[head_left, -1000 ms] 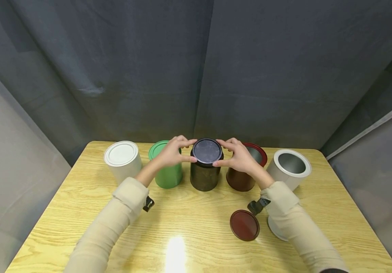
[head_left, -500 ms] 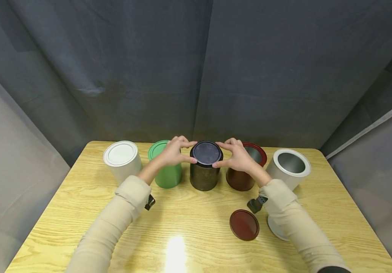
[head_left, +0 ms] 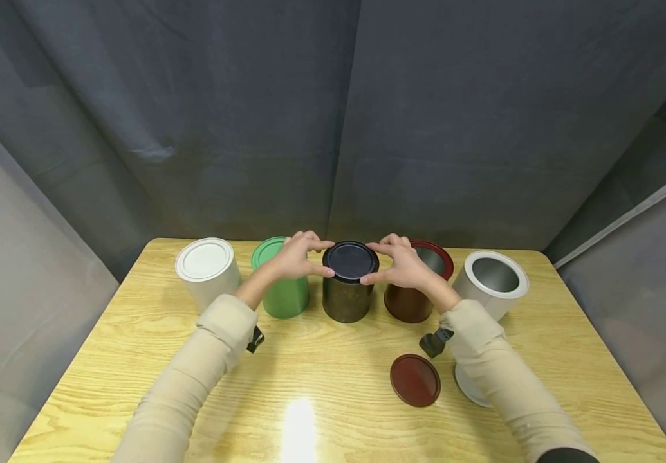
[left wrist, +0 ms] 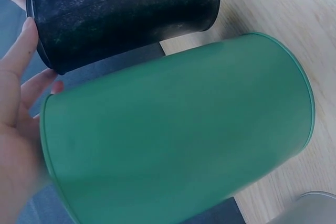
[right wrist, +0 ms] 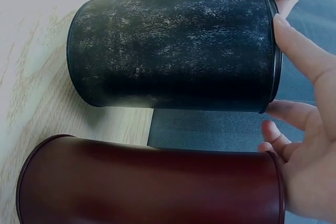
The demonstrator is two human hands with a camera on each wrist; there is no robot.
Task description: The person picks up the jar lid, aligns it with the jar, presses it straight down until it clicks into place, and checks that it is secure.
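A black can stands upright at the middle of the row, its black lid lying on its top. My left hand holds the lid's left edge with thumb and forefinger. On the opposite edge, my right hand holds it the same way. The right wrist view shows the lid's rim at the can's mouth; whether it is fully seated I cannot tell. Beside my left hand is a green can with its lid on. A dark red can, uncovered, stands beside my right hand.
A lidded white can stands at the far left of the wooden table. At the right is an uncovered white can. A dark red lid and a white lid, partly under the right sleeve, lie in front. Dark curtain hangs behind.
The black lid has come down slightly onto the can, and both hands have lowered a little with it. The other cans and lids have stayed in place.
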